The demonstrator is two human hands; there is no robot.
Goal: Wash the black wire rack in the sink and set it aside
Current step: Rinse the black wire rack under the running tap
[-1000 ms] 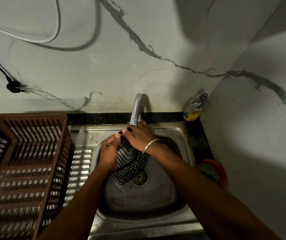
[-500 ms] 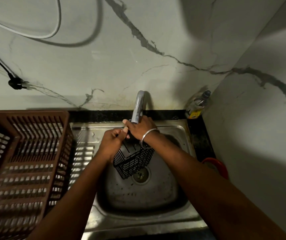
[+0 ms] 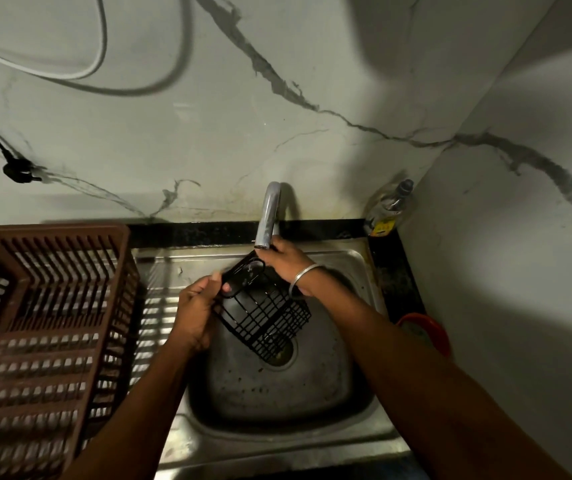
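The black wire rack (image 3: 265,315) hangs tilted over the steel sink (image 3: 277,393), its mesh end above the drain. My left hand (image 3: 196,310) grips its left edge, thumb pressed on the solid black top part. My right hand (image 3: 286,263), with a silver bangle at the wrist, reaches from the right and holds the rack's upper end right under the spout of the chrome tap (image 3: 269,216). I cannot make out running water.
A brown plastic dish basket (image 3: 45,327) stands on the draining board at the left. A clear bottle (image 3: 390,209) stands in the back right corner. A red-rimmed dish (image 3: 426,332) sits right of the sink. Cables hang on the marble wall.
The rack has turned flatter and swung to the right over the drain. My left hand slid lower along its left edge; my right hand stays near the tap spout.
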